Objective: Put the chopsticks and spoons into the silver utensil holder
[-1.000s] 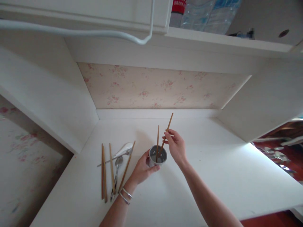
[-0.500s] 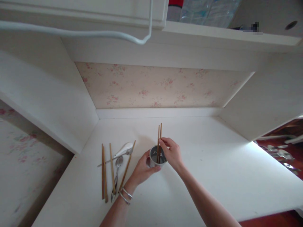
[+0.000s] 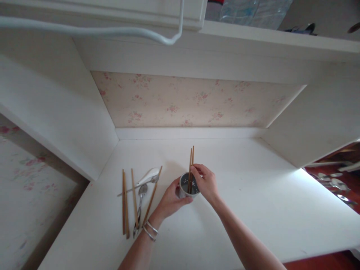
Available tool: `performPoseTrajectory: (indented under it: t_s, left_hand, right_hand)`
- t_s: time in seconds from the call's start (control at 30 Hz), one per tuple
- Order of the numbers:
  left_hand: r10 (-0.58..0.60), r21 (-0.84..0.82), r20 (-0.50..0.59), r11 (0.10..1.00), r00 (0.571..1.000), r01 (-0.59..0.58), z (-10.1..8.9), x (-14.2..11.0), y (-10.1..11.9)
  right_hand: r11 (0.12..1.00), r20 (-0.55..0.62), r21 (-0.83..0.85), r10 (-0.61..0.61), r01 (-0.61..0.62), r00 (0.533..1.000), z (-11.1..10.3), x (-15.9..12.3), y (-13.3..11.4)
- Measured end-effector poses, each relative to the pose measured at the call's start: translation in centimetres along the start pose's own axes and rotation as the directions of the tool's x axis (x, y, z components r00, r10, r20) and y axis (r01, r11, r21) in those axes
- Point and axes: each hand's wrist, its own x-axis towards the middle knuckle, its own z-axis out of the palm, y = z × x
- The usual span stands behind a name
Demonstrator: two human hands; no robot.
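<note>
A grey utensil holder (image 3: 184,193) with small drain holes in its bottom stands on the white tabletop (image 3: 242,210). My left hand (image 3: 172,200) is wrapped round its left and near side. Two wooden chopsticks (image 3: 191,157) stand nearly upright in the holder, their lower ends inside. My right hand (image 3: 204,182) pinches them above the rim; whether both are gripped is partly hidden by the fingers. To the left lie several loose chopsticks (image 3: 125,210), a metal spoon (image 3: 143,190) and a white spoon (image 3: 150,175), with another metal utensil's thin handle crossing under them.
A white upper cabinet (image 3: 98,13) hangs above, with a pale cable (image 3: 112,32) in front of it. Plastic bottles (image 3: 247,13) sit on the upper shelf at right. White side panels (image 3: 315,116) bound the tabletop. Beyond the right edge, shiny metal items (image 3: 337,183) lie lower down.
The view has shifted slightly. The two chopsticks stand a little closer together at their lower ends; both hands keep the same hold.
</note>
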Motion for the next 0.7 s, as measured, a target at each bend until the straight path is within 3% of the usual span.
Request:
performPoseTrajectory:
  t_s: [0.5,0.7]
  left_hand:
    - [-0.001,-0.017,0.012,1.000,1.000,0.001,0.0,0.1,-0.3]
    - [-0.004,0.032,0.010,0.999,1.000,0.004,-0.1,0.0,-0.1]
  right_hand:
    - [0.996,0.038,0.006,0.085,-0.085,0.996,-0.2,0.0,0.0]
    - [0.997,-0.041,0.057,0.058,-0.056,0.997,-1.4,0.9,-0.6]
